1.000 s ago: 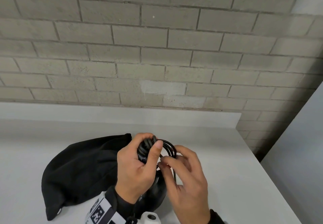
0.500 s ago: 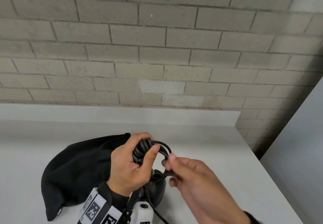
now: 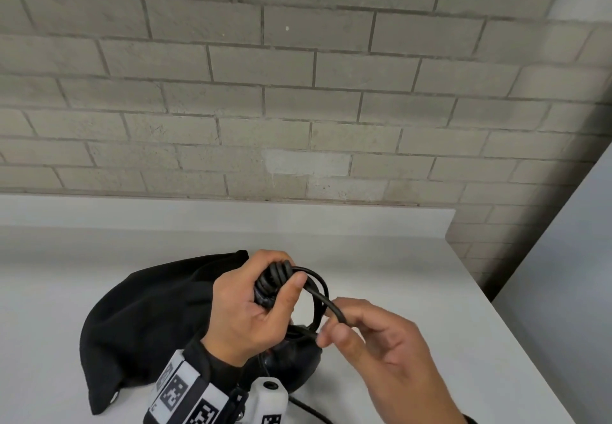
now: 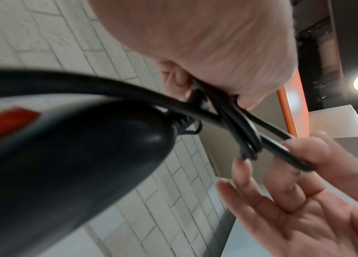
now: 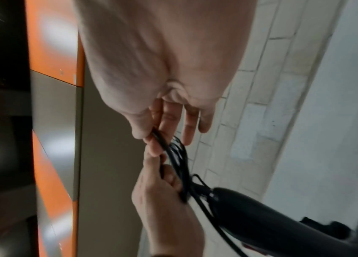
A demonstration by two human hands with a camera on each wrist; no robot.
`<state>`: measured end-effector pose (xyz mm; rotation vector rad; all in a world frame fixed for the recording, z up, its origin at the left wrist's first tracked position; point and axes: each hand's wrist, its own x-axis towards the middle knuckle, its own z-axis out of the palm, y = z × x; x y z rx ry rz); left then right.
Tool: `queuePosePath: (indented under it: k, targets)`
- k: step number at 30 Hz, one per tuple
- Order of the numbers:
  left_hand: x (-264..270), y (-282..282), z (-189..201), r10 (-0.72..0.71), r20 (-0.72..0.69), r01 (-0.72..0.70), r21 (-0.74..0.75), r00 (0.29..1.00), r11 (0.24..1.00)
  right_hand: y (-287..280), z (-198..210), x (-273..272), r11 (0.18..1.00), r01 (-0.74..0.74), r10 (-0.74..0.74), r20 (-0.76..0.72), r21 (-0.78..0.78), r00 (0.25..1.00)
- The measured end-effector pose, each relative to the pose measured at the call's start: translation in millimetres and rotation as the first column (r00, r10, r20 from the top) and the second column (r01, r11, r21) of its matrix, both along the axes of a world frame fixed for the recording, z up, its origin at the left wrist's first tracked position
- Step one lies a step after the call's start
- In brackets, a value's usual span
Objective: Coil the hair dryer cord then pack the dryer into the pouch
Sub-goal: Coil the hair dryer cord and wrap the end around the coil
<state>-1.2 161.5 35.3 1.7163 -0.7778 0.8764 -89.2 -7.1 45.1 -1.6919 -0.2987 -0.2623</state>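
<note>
- Presently, the cord is bunched into several black loops held above the counter, directly over the hair dryer.
- 1 wider loop arcs to the right of the bunch; a free strand runs from it into the right hand.
- Left hand, grip state: fingers and thumb curled round the bundled loops, thumb pressed across the front of them.
- Right hand, grip state: thumb and forefinger pinch the free strand just beside the loops; in the left wrist view the remaining fingers are spread and hold nothing.
- Hair dryer: black, glossy, body mostly hidden under both hands in the head view. The left wrist view shows a red mark on its handle, blurred. The cord leaves the handle end through a ribbed sleeve close to the left hand.
- Whether the dryer rests on the counter or hangs from the cord: cannot tell.
- A further run of cord lies on the counter near the bottom edge of the head view.
- Pouch: black fabric, slumped on the counter to the left of the dryer, touching the left hand's back; its mouth is not clearly visible.
- Left wrist carries a band with black-and-white square markers.
- Behind the counter: pale brick wall.
</note>
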Motion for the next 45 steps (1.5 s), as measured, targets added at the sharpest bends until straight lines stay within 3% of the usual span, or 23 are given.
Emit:
queuePosePath:
  k: [4,6,8,9,11,12,13,16,18,19,20,22,25,26,28,31,35,37,39,42,43,45]
  targets:
    - [-2.1,-3.0,2.3,-0.019,0.011,0.019,0.028,1.000,0.999,-17.9,19.7,-5.3,0.999,0.003,-0.003,-0.001,-0.051,1.000]
    - [-4.1,-6.7,3.0,-0.051,0.023,0.050,0.050,0.998,0.998,-24.9,30.5,-8.0,0.993,-0.090,0.103,-0.175,0.081,0.979]
    - [-5.9,-9.1,2.2,-0.078,0.024,0.076,0.046,0.997,0.996,-32.9,39.0,-9.6,0.965,-0.160,0.226,-0.355,0.206,0.907]
    - [-6.3,-10.0,1.3,-0.086,0.023,0.085,0.045,0.996,0.995,-38.2,41.9,-9.8,0.968,-0.194,0.244,-0.413,0.159,0.878]
    - [-6.5,-11.2,-0.1,-0.091,0.026,0.089,0.065,0.995,0.994,-54.4,46.7,-12.0,0.952,-0.277,0.189,-0.455,-0.133,0.870]
    - [-6.1,-11.6,-0.3,-0.088,0.023,0.086,0.071,0.996,0.994,-62.9,48.2,-12.1,0.909,-0.329,0.201,-0.422,-0.257,0.884]
    - [-5.0,-10.9,-0.3,-0.077,0.012,0.076,0.060,0.997,0.995,-68.9,49.4,-13.2,0.884,-0.369,0.253,-0.370,-0.288,0.894]
    - [3.4,-2.8,1.8,0.012,-0.041,-0.014,-0.037,0.999,0.999,-86.0,38.8,-23.1,0.940,-0.339,0.317,-0.273,-0.037,0.908]
    - [8.8,4.1,2.9,0.052,-0.057,-0.054,-0.047,0.997,0.997,-94.6,18.3,-28.1,0.924,-0.316,0.371,-0.309,0.215,0.876]
    - [10.8,6.9,3.2,0.053,-0.061,-0.056,-0.040,0.997,0.998,-97.4,11.8,-28.8,0.920,-0.291,0.372,-0.346,0.263,0.861]
    - [12.4,9.4,3.0,0.050,-0.066,-0.052,-0.033,0.997,0.998,-98.9,9.7,-31.8,0.938,-0.260,0.335,-0.418,0.227,0.844]
    - [14.5,13.3,2.8,0.061,-0.082,-0.064,-0.026,0.995,0.998,-107.5,6.0,-40.2,0.977,-0.213,0.178,-0.552,0.000,0.814]
    - [17.0,18.1,1.9,0.078,-0.135,-0.084,-0.041,0.988,0.996,-122.2,9.0,-52.9,0.978,-0.039,-0.069,-0.496,-0.203,0.865]
    - [18.0,19.7,1.9,0.087,-0.147,-0.094,-0.044,0.985,0.995,-124.5,8.5,-56.5,0.983,0.061,-0.139,-0.478,-0.176,0.867]
    - [19.5,20.9,2.7,0.101,-0.161,-0.110,-0.048,0.982,0.993,-125.5,3.6,-61.6,0.970,0.242,-0.200,-0.487,0.024,0.850]
    - [18.5,18.8,2.3,0.090,-0.174,-0.101,-0.051,0.981,0.994,-106.6,-3.7,-56.2,0.855,0.381,-0.134,-0.560,0.352,0.818]
    - [14.7,13.3,1.0,0.091,-0.167,-0.096,-0.027,0.982,0.995,-97.5,-20.3,-40.4,0.761,0.486,-0.146,-0.617,0.429,0.773]
    - [14.2,12.0,0.7,0.104,-0.161,-0.111,-0.031,0.981,0.993,-90.1,-30.2,-30.2,0.743,0.570,-0.250,-0.645,0.350,0.722]
    - [14.3,10.5,1.5,0.113,-0.158,-0.121,-0.042,0.981,0.992,-81.6,-51.5,-19.4,0.746,0.622,-0.402,-0.582,0.240,0.707]
    - [12.9,6.3,2.8,0.135,-0.145,-0.140,-0.026,0.980,0.990,-62.0,-71.0,-11.3,0.734,0.668,-0.654,-0.399,-0.125,0.643]
    - [12.4,4.7,2.9,0.146,-0.141,-0.150,-0.016,0.979,0.989,-53.9,-71.1,-9.8,0.690,0.700,-0.716,-0.313,-0.183,0.624]
    - [11.5,2.1,3.0,0.158,-0.139,-0.161,-0.008,0.978,0.987,-34.3,-61.7,-8.7,0.686,0.717,-0.727,-0.065,-0.125,0.684]
